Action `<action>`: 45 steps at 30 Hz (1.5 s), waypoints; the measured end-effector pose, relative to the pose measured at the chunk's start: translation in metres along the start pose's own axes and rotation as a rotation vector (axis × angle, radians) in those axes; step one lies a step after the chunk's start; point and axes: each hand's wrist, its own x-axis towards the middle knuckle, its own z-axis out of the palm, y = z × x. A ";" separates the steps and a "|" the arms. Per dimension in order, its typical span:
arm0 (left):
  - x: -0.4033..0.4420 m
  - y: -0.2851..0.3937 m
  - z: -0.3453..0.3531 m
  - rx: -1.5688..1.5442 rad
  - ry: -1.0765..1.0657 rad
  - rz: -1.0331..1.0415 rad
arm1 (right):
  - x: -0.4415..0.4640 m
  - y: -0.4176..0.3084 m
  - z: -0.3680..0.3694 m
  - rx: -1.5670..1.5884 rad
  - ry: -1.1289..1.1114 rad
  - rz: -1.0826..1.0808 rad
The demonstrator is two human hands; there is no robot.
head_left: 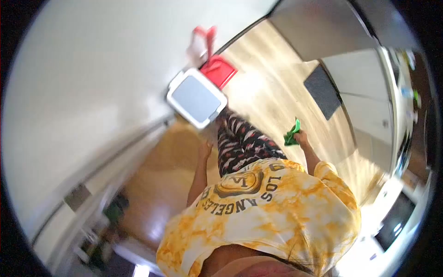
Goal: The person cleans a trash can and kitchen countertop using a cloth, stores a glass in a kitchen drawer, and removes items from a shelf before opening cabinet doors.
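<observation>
My right hand (301, 138) hangs out at my right side, closed around a crumpled bright green wrapper or bag (291, 134); its exact kind does not show. My left hand (206, 148) is low beside my left leg, with nothing visible in it. Its fingers are small and blurred. Ahead of my feet stands a bin (196, 98) with a white rim and a grey lid, which lies closed. Both hands are apart from the bin.
Behind the bin, a red dustpan (220, 72) and a blurred red-and-white object (202, 44) are by the white wall (106, 55). A dark mat (324, 91) lies on the wood floor (272, 69) before white cabinets (362, 83). A brown wooden surface (159, 171) is at my left.
</observation>
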 end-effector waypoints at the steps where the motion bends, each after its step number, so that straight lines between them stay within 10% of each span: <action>1: 0.009 0.001 0.007 -0.045 0.119 0.217 | -0.021 -0.004 -0.009 0.108 0.054 0.074; 11: 0.032 0.305 -0.079 0.173 -0.081 0.737 | -0.058 0.091 -0.084 0.840 0.611 0.216; 17: 0.067 0.423 -0.025 0.427 -0.290 0.762 | 0.032 0.106 -0.223 1.662 0.524 0.109; 19: 0.079 0.459 0.001 0.545 -0.393 0.742 | 0.081 0.121 -0.283 1.922 0.366 -0.346; 22: 0.105 0.535 0.057 0.607 -0.302 1.048 | 0.113 0.049 -0.420 2.132 0.171 -0.568; 24: 0.057 0.630 0.070 0.354 -0.360 0.899 | 0.125 -0.012 -0.504 2.123 0.070 -0.675; 26: 0.023 0.712 0.082 0.109 -0.352 0.984 | 0.161 -0.058 -0.579 2.021 0.090 -0.935; 29: -0.008 0.836 0.103 0.093 -0.176 1.239 | 0.249 -0.113 -0.661 1.794 0.795 -0.705; 32: -0.007 0.958 0.127 0.039 0.038 1.485 | 0.331 -0.123 -0.703 0.826 1.225 -0.529; 37: 0.052 1.144 0.195 0.376 0.500 1.409 | 0.382 -0.038 -0.731 0.032 1.282 -0.672; 42: 0.075 1.209 0.226 0.552 0.580 1.215 | 0.361 0.047 -0.766 0.024 1.253 -0.468; 45: 0.097 1.296 0.265 0.425 0.642 1.596 | 0.369 0.064 -0.812 -0.088 1.205 -0.264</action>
